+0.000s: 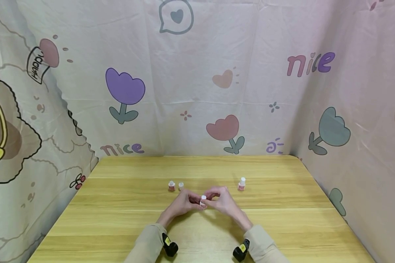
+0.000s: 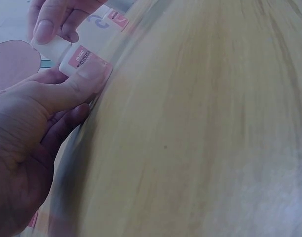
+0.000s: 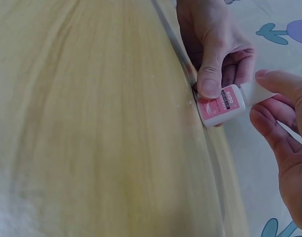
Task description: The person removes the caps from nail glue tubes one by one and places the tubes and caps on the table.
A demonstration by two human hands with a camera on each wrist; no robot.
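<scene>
A small white bottle with a pink label (image 3: 221, 106) stands between both hands near the middle of the table. My left hand (image 1: 185, 203) grips the bottle's body, its thumb lying over the label. With thumb and fingertips, my right hand (image 1: 223, 201) pinches the tall white cap (image 3: 255, 93), which sits at the bottle's neck. In the left wrist view, the right fingers (image 2: 44, 30) are at the cap while the left thumb (image 2: 89, 74) presses the label.
Beyond my left hand, a similar uncapped bottle (image 1: 172, 186) stands beside a loose white cap (image 1: 181, 186). A capped bottle (image 1: 241, 184) is upright farther right. The wooden table (image 1: 118, 219) meets a patterned cloth (image 1: 184, 131) at its back edge.
</scene>
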